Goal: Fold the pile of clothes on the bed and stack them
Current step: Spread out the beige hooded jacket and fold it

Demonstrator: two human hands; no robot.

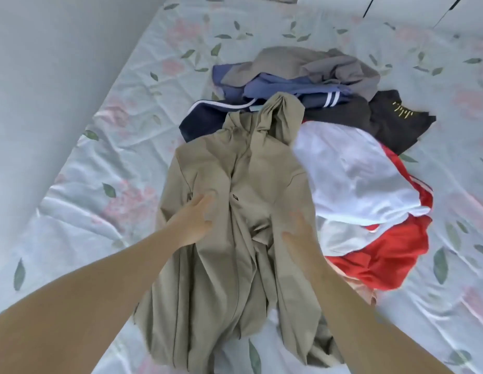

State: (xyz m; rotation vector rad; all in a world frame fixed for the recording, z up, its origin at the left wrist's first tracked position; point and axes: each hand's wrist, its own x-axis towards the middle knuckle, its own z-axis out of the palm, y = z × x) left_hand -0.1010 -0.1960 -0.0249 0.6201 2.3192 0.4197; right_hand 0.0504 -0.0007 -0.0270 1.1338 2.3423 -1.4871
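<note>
left hand: flat, fingers straight, resting on jacket | right hand: blurred, fingers spread, flat on same jacket | jacket: under both palms, hood beyond fingertips, on bed | pile of clothes: past fingertips, extending right of right hand

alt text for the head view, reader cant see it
The person's left hand and right hand rest flat on a beige jacket spread on a floral bed sheet. Beside and beyond it lies an unfolded pile of clothes in grey, blue, navy, black, white and red.
</note>
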